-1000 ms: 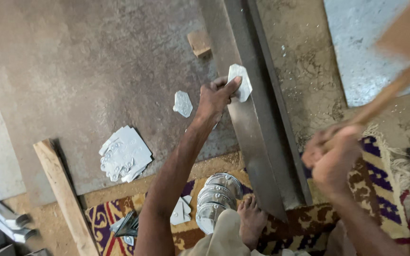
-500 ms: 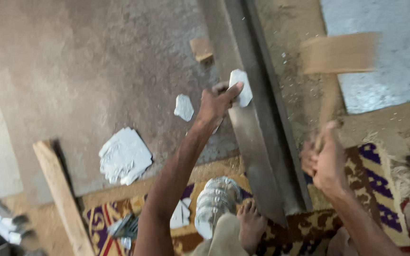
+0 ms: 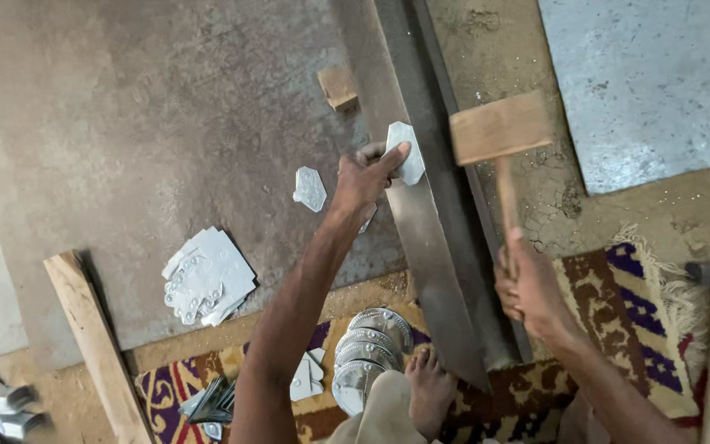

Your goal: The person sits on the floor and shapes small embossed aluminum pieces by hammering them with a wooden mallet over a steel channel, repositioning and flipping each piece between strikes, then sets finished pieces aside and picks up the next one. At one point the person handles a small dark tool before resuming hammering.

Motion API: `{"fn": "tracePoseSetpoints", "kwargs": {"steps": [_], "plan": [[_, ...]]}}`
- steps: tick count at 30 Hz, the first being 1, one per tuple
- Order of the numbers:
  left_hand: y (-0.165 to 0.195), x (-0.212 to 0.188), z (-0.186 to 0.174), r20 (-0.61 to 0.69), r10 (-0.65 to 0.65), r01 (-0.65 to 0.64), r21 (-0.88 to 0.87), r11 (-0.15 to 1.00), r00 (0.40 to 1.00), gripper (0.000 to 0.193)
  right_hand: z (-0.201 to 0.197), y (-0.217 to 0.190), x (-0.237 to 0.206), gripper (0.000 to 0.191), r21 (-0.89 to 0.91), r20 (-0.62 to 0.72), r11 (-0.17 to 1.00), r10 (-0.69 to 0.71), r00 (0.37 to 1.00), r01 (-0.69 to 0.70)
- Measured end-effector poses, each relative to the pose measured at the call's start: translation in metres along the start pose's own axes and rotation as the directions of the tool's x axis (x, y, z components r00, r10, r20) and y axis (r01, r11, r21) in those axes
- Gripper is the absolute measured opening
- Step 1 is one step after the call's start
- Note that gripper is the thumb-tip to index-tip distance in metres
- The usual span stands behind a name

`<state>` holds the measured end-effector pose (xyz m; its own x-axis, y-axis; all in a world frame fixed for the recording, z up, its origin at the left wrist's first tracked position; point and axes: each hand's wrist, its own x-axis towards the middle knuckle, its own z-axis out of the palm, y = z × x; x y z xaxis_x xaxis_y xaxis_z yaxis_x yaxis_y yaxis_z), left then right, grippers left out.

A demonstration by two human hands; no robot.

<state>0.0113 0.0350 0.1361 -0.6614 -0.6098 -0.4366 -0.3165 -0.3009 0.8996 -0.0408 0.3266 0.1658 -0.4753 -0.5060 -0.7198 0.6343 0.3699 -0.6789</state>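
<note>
My left hand [image 3: 365, 178] pinches a small shiny metal piece [image 3: 405, 151] and holds it against the long angled steel bar [image 3: 429, 238]. My right hand [image 3: 526, 288] grips the handle of a wooden mallet [image 3: 499, 131], whose block head hangs just right of the metal piece, above the bar. A second small metal piece [image 3: 310, 189] lies on the grey floor left of my left hand. My bare foot [image 3: 431, 388] rests on the patterned rug at the bar's near end.
A pile of flat metal cut-outs [image 3: 207, 276] lies on the floor at left. Stacked embossed round metal discs [image 3: 369, 349] sit on the rug [image 3: 618, 329]. A wooden plank [image 3: 96, 345], a small wood block [image 3: 338, 86] and a metal sheet [image 3: 651, 82] lie around.
The mallet has swung from high at the right down and left, so its head now sits close beside the metal piece. My left hand has stayed on the piece.
</note>
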Motion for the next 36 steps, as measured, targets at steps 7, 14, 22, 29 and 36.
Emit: {"fn": "tracePoseSetpoints", "kwargs": {"steps": [7, 14, 22, 29, 36], "plan": [[0.005, -0.003, 0.004, 0.011, 0.014, -0.014, -0.036, 0.999, 1.0, 0.039, -0.007, 0.013, 0.006, 0.057, -0.063, 0.04, 0.998, 0.028, 0.999, -0.025], [0.02, -0.021, 0.003, 0.133, 0.076, -0.025, -0.352, 0.936, 0.988, 0.038, -0.005, 0.024, -0.002, 0.052, -0.163, -0.108, 0.986, -0.047, 0.993, 0.029], [0.016, -0.002, -0.011, 0.062, -0.004, 0.012, -0.138, 0.99, 0.998, 0.029, -0.008, 0.024, -0.005, 0.048, -0.244, -0.073, 0.958, -0.174, 0.982, 0.152], [-0.011, -0.002, 0.002, -0.075, 0.018, -0.042, -0.321, 0.946, 0.997, 0.028, -0.004, 0.023, -0.015, 0.043, -0.179, -0.114, 0.977, -0.139, 0.984, 0.117], [-0.011, 0.0, 0.003, -0.104, 0.049, -0.069, -0.196, 0.978, 0.993, 0.029, -0.001, 0.011, -0.025, 0.047, -0.441, -0.008, 0.857, -0.303, 0.953, 0.269]]}}
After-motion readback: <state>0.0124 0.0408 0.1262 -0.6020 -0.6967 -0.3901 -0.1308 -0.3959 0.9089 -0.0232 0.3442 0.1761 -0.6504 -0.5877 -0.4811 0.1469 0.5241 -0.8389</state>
